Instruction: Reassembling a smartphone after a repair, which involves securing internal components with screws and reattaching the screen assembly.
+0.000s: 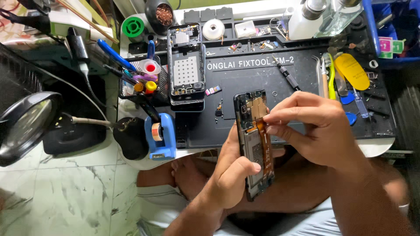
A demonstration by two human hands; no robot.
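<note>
My left hand [234, 172] gripped one opened phone [254, 144] from below, thumb clamped across its lower edge, back cover off, held upright over my lap just in front of the black work mat [245, 78]. My right hand [317, 129] was closed in a pinch, fingertips [267, 117] pressed on the orange flex ribbon [264, 144] running down the phone's exposed interior.

On the mat, white block lettering ran in one line across the upper middle. One second phone frame [186, 65] lay flat at the mat's left end, apart from my hands. One black screwdriver [286, 74] lay slanted near the lettering. One yellow oval pry tool [352, 71] and two small blue picks [348, 108] lay at the right. One blue tape dispenser [162, 136] stood at the mat's near left corner. One green spool [133, 27] and one white roll [213, 29] sat along the far edge. Two clear bottles [323, 15] stood at top right, beside a blue bin [389, 30] holding two small cards, one pink, one green.
</note>
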